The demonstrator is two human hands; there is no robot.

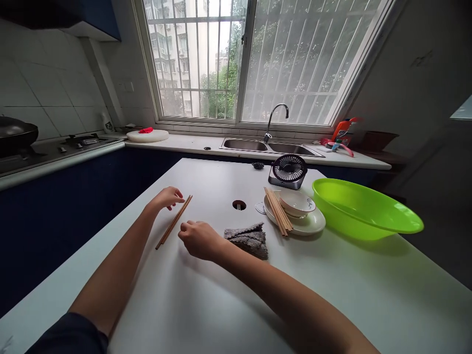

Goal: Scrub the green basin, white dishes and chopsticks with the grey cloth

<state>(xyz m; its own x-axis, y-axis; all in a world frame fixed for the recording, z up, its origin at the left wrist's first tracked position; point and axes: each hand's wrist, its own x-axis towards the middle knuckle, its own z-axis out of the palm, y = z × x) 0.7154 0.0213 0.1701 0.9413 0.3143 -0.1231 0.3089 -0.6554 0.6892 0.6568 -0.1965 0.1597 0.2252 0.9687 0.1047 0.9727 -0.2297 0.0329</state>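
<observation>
A pair of brown wooden chopsticks lies side by side at a slant on the white table. Close to their far end is my left hand, its fingers loosely extended and apart, holding nothing. My right hand hovers just to the right of the chopsticks, fingers curled in and no object showing from them. A crumpled grey cloth lies beyond my right wrist. Farther right, a bundle of several chopsticks rests across the rim of a white plate, beside a white bowl.
A large green basin stands on the right of the table. Behind the plate is a small black fan. The tabletop has a round hole. Along the window run a counter with a double sink and a round board.
</observation>
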